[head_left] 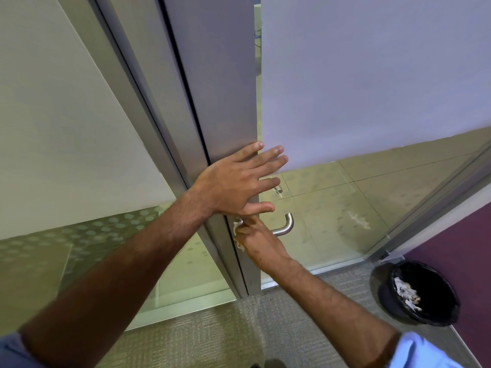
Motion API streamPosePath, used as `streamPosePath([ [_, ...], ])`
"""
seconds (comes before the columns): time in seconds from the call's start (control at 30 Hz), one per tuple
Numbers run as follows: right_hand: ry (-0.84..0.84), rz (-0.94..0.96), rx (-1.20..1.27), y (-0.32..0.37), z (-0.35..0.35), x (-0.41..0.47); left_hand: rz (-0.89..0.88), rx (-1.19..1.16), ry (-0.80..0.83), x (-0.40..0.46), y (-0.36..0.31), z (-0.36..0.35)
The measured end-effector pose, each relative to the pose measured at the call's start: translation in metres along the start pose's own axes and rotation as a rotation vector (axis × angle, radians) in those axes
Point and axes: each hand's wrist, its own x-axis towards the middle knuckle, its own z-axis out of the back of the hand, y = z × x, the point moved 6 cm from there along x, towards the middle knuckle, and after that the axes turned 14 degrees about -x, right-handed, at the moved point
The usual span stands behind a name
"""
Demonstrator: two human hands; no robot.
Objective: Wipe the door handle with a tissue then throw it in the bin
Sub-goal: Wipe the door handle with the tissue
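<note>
Door (228, 75) comes first: its grey edge runs down the middle of my view, with a frosted glass panel (372, 75) to its right and clear glass below that. My left hand (236, 181) lies flat against the door edge, fingers spread and reaching onto the frosted panel, bracing the leaf. The bin (419, 293) sits low at the right on the carpet (225, 335), lined in black, with crumpled paper already inside, well apart from the door.

My right hand (255, 235) is closed on the door handle (285, 225) near where it meets the door, with the tissue (237, 231) bunched between palm and metal. Only white scraps of it show at the left of my knuckles. The curved outer end of the handle sticks out bare to the right.

To wipe well, I judge I should keep the tissue wrapped round the bar and slide it outward along the tube to the bend, twisting as I go so the underside gets covered too. The left hand ought to hold firm so the door does not swing under the rubbing.

Room is tight at the left, where the handle's base sits close to the door edge and my left thumb hangs just above my right knuckles. To the right the way is open past the handle's bend, and the sweep down toward the bin looks unobstructed.
</note>
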Motion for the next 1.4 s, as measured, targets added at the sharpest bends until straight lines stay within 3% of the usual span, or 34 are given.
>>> streamPosePath([
  [0.2,-0.124,0.096,0.004,-0.034,0.001,-0.055,0.005,-0.009,-0.032,-0.001,0.000,0.001],
  [0.37,-0.370,-0.464,0.275,-0.097,0.013,-0.091,0.005,0.024,-0.056,-0.001,0.001,-0.002],
  [0.47,-0.456,-0.636,0.399,-0.124,0.019,-0.082,-0.013,0.079,-0.035,-0.002,0.002,-0.007],
  [0.6,-0.425,-0.671,0.504,-0.138,0.019,-0.063,-0.030,0.157,-0.032,-0.003,0.003,-0.014],
  [0.77,-0.095,-0.687,0.662,-0.151,-0.005,-0.047,-0.007,0.298,-0.101,-0.002,0.005,-0.018],
  [0.83,-0.090,-0.732,0.758,-0.158,-0.012,-0.052,0.004,0.315,-0.106,-0.001,0.006,-0.019],
  [1.03,-0.185,-0.990,1.235,-0.138,-0.047,-0.092,0.023,0.301,-0.086,-0.002,0.008,-0.021],
  [1.2,-0.317,-1.273,1.918,-0.073,-0.072,-0.104,0.032,0.264,-0.083,-0.001,0.008,-0.021],
  [1.3,-0.282,-1.244,2.123,-0.026,-0.076,-0.089,0.031,0.258,-0.095,-0.001,0.008,-0.020],
  [1.4,-0.270,-1.074,2.343,0.000,-0.072,-0.062,0.030,0.257,-0.099,-0.001,0.008,-0.021],
])
